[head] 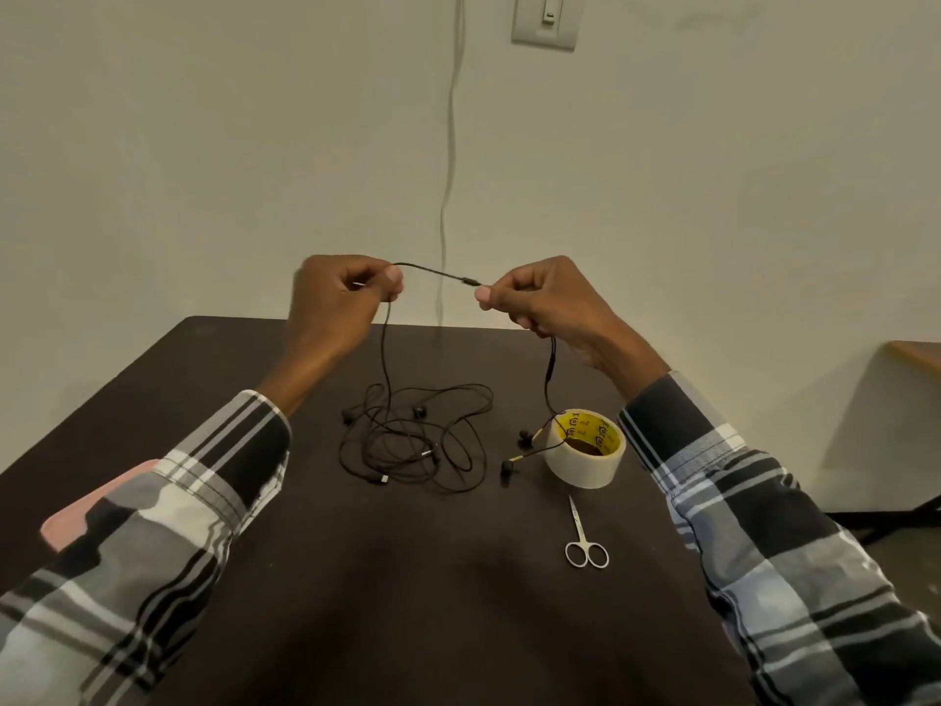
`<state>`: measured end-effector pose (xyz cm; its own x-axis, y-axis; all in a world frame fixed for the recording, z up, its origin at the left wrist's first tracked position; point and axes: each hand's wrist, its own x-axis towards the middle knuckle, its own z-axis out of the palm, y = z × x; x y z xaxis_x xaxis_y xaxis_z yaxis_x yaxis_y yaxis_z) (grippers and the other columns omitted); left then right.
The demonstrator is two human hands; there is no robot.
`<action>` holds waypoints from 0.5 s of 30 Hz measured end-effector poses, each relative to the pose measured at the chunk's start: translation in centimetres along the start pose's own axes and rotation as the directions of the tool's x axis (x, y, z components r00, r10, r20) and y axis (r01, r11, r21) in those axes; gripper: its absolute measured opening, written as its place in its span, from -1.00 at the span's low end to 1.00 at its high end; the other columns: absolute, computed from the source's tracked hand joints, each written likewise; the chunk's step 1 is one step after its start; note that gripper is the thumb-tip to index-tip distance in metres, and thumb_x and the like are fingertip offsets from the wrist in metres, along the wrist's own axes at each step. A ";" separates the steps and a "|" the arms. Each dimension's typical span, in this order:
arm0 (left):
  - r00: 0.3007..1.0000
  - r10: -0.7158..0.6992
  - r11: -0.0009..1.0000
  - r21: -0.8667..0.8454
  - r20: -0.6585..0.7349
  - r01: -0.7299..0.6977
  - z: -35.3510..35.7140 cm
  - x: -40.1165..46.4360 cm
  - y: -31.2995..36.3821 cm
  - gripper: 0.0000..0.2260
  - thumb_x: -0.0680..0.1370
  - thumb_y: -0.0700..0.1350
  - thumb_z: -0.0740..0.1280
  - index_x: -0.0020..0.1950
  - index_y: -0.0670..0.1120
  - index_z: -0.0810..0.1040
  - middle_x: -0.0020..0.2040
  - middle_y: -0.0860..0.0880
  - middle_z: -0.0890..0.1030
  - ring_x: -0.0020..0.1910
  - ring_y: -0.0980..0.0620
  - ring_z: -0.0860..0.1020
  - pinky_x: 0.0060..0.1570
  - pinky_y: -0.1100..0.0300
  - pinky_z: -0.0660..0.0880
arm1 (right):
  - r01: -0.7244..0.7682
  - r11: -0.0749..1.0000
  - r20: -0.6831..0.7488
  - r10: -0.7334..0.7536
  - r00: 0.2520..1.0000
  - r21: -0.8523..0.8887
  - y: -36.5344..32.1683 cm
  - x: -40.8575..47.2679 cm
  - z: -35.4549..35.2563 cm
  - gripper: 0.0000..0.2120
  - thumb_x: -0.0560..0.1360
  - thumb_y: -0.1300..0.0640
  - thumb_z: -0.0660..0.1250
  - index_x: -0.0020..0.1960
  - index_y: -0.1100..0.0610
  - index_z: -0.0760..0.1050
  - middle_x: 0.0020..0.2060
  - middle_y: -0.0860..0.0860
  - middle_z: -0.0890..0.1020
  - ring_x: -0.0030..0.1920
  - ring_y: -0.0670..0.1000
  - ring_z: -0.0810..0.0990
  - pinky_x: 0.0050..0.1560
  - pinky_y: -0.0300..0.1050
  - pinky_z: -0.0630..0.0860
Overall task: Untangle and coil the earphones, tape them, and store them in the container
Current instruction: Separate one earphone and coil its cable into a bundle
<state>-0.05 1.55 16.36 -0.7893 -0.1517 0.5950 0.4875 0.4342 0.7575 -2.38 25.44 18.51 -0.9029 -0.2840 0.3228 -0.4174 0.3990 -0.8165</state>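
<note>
Both hands are raised above the dark table (407, 578). My left hand (338, 298) and my right hand (540, 303) each pinch a black earphone cable (438, 272), which stretches between them. From the left hand the cable drops into a tangled heap of black earphone wire (412, 445) on the table. From the right hand it hangs past an inline remote to two earbuds (514, 453) lying beside a roll of tape (585, 448). Small scissors (585, 540) lie in front of the tape.
A pink flat object (86, 517) sits at the table's left edge, partly under my left sleeve. A pale cord (448, 170) hangs down the wall behind the table. Another table's corner (916, 354) shows at the right.
</note>
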 end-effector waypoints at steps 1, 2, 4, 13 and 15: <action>0.999 -0.023 1.000 0.010 -0.027 0.023 -0.6 0.3 -0.5 -0.90 0.56 -0.08 0.40 -0.07 -0.05 0.70 -0.18 0.04 0.70 -0.15 0.12 0.69 0.00 0.15 0.61 | -0.007 1.000 -0.015 0.007 1.000 0.002 0.2 0.0 -0.3 -0.76 0.47 -0.06 0.50 -0.17 0.13 0.71 -0.52 -0.07 0.49 -0.49 -0.15 0.37 -0.45 -0.32 0.30; 0.998 -0.046 0.999 0.027 -0.039 0.047 -1.2 0.5 -1.1 -0.90 0.56 -0.07 0.40 -0.08 -0.04 0.70 -0.18 0.04 0.70 -0.14 0.12 0.68 0.00 0.15 0.60 | -0.012 1.000 -0.028 0.013 1.000 0.007 0.4 -0.1 -0.6 -0.75 0.47 -0.05 0.50 -0.16 0.15 0.71 -0.53 -0.08 0.48 -0.49 -0.15 0.36 -0.44 -0.32 0.30; 0.995 -0.103 0.992 0.076 -0.008 0.103 -1.9 0.7 -2.2 -0.90 0.55 -0.07 0.41 -0.08 -0.03 0.71 -0.14 0.05 0.70 -0.07 0.10 0.67 0.02 0.14 0.58 | -0.014 1.000 -0.041 0.015 0.999 0.017 0.6 -0.1 -0.8 -0.73 0.48 -0.04 0.50 -0.14 0.18 0.70 -0.54 -0.09 0.47 -0.49 -0.16 0.35 -0.43 -0.31 0.30; 0.952 -0.027 1.000 -0.005 0.305 0.030 0.8 -0.8 -0.4 -0.72 0.56 0.11 0.37 0.22 0.05 0.63 0.09 0.16 0.67 0.08 0.27 0.60 0.09 0.30 0.50 | 0.024 1.000 0.041 -0.024 0.999 0.008 -0.4 0.1 1.0 -0.75 0.48 -0.01 0.50 -0.16 0.20 0.70 -0.54 -0.09 0.47 -0.49 -0.16 0.36 -0.46 -0.32 0.29; 0.912 0.033 0.999 -0.018 0.408 -0.028 1.7 -1.1 0.9 -0.74 0.55 0.14 0.36 0.13 0.06 0.68 -0.02 0.05 0.72 0.01 0.08 0.67 0.05 0.14 0.59 | 0.045 0.999 0.055 -0.045 0.997 0.006 -0.6 0.1 1.3 -0.78 0.50 0.03 0.48 -0.16 0.20 0.69 -0.54 -0.09 0.48 -0.49 -0.17 0.37 -0.46 -0.30 0.28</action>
<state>0.59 3.59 15.95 -0.8563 0.2387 0.4581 0.5163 0.4220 0.7452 -2.07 24.05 18.35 -0.8761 -0.3495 0.3321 -0.4567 0.3805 -0.8042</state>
